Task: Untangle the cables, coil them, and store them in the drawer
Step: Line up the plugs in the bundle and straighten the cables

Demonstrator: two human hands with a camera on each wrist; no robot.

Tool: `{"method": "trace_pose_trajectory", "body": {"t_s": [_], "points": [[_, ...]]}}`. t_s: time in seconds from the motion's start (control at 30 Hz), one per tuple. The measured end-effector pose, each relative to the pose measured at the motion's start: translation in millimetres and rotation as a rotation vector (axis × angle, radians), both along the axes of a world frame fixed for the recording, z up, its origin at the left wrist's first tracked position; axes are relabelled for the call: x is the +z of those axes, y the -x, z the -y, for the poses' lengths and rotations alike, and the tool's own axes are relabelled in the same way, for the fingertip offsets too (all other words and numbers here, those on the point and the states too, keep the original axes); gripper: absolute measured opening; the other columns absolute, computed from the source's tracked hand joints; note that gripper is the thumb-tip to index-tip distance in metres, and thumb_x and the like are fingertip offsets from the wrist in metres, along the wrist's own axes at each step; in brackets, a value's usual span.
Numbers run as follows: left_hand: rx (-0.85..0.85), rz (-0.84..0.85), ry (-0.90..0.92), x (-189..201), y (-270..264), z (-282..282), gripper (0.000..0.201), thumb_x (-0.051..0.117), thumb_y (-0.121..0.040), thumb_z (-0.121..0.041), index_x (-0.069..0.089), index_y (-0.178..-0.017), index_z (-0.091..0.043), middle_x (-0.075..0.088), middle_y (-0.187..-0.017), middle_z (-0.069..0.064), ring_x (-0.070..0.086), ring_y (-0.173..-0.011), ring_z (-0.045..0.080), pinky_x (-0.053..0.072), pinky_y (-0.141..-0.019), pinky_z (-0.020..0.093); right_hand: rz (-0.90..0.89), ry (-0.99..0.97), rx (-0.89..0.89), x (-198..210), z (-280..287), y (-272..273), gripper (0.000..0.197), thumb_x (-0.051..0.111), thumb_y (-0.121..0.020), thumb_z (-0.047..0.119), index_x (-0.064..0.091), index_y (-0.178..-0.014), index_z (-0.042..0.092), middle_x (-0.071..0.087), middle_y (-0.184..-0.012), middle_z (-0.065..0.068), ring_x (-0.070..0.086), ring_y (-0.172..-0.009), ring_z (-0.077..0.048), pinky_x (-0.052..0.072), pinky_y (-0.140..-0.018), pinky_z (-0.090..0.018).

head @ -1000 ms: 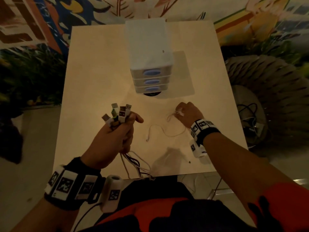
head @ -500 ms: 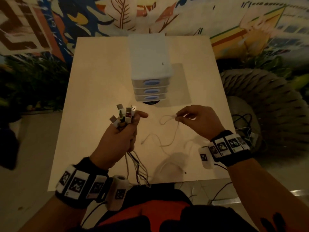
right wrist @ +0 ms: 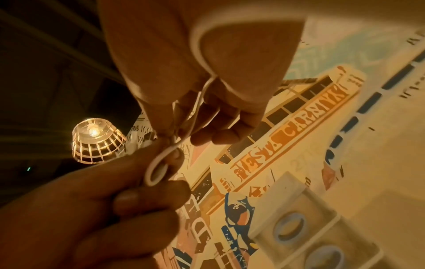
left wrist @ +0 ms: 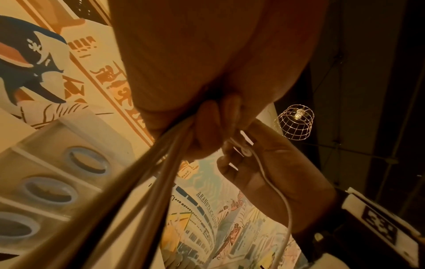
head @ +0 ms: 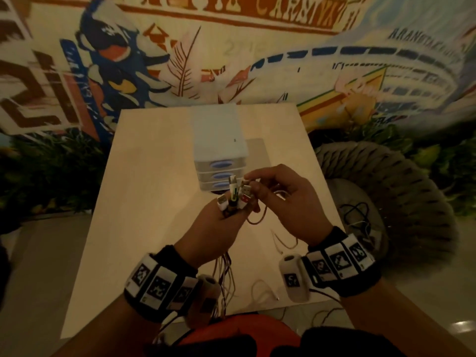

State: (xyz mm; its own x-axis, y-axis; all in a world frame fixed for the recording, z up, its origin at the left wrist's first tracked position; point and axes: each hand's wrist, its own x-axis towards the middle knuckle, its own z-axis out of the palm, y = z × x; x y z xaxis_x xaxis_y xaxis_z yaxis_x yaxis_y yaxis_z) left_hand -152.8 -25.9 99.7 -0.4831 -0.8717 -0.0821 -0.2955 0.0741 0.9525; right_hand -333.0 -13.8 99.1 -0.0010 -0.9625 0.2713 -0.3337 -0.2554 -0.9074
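My left hand [head: 226, 215] grips a bundle of cables [head: 235, 195] upright, with several plugs sticking out above the fist and the cords [left wrist: 147, 172] trailing down to the table edge. My right hand [head: 253, 185] pinches the end of a thin white cable [right wrist: 198, 102] right beside those plugs, and its fingertips touch the bundle. That cable forms a small loop [right wrist: 156, 171] between the two hands and then hangs down to the table [head: 154, 176]. The white three-drawer unit [head: 219, 155] stands just behind the hands, all drawers closed.
A woven round seat [head: 386, 191] with dark cords [head: 358, 215] on it stands right of the table. A painted wall [head: 231, 60] rises behind. A loose white cable end [head: 268, 292] lies near the table's front edge. A caged lamp [left wrist: 295, 123] hangs overhead.
My right hand has lifted the white cable end off the table and carried it left to the plugs in my left hand. Both hands have risen toward the drawer unit.
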Motion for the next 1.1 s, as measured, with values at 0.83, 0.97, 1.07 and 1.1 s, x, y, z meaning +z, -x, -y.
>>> {"method": "trace_pose_trajectory", "body": {"t_s": [0.83,0.97,1.07,1.1], "points": [[0.271,-0.720,-0.177,64.7,-22.6,45.8,0.030,0.051,-0.101,-0.032,0.037,-0.078,-0.019,0.013,-0.063,0.001,0.016,-0.046,0.009,0.019,-0.043,0.022,0.111,-0.609,0.330,-67.9,-42.8,-7.3,0.043,0.041,-0.104,0.049,0.048,-0.076,0.017,0.039,-0.067,0.008,0.036,-0.059,-0.008,0.039,-0.060,-0.022],[0.267,-0.687,-0.182,62.9,-22.6,44.6,0.036,0.054,-0.101,-0.022,0.025,-0.080,-0.023,0.012,-0.059,-0.001,0.014,-0.044,0.009,0.019,-0.042,0.021,-0.027,-0.599,0.293,-81.5,-55.5,11.9,0.041,0.040,-0.101,0.052,0.048,-0.074,0.023,0.040,-0.067,0.009,0.038,-0.062,-0.007,0.036,-0.063,-0.020],[0.275,-0.691,-0.173,65.0,-27.7,48.0,0.017,0.053,-0.103,-0.019,0.045,-0.088,-0.020,0.012,-0.057,-0.002,0.013,-0.043,0.009,0.020,-0.042,0.020,-0.103,-0.624,0.233,-94.4,-70.8,28.1,0.040,0.036,-0.101,0.054,0.049,-0.075,0.027,0.047,-0.063,0.016,0.043,-0.061,-0.006,0.040,-0.062,-0.021],[0.285,-0.693,-0.176,66.1,-29.1,49.0,0.013,0.053,-0.103,-0.018,0.047,-0.092,-0.017,0.011,-0.057,-0.002,0.012,-0.044,0.010,0.018,-0.042,0.021,-0.103,-0.635,0.200,-99.2,-75.9,32.6,0.040,0.035,-0.100,0.054,0.050,-0.076,0.026,0.049,-0.063,0.018,0.045,-0.062,-0.004,0.042,-0.064,-0.023]]}}
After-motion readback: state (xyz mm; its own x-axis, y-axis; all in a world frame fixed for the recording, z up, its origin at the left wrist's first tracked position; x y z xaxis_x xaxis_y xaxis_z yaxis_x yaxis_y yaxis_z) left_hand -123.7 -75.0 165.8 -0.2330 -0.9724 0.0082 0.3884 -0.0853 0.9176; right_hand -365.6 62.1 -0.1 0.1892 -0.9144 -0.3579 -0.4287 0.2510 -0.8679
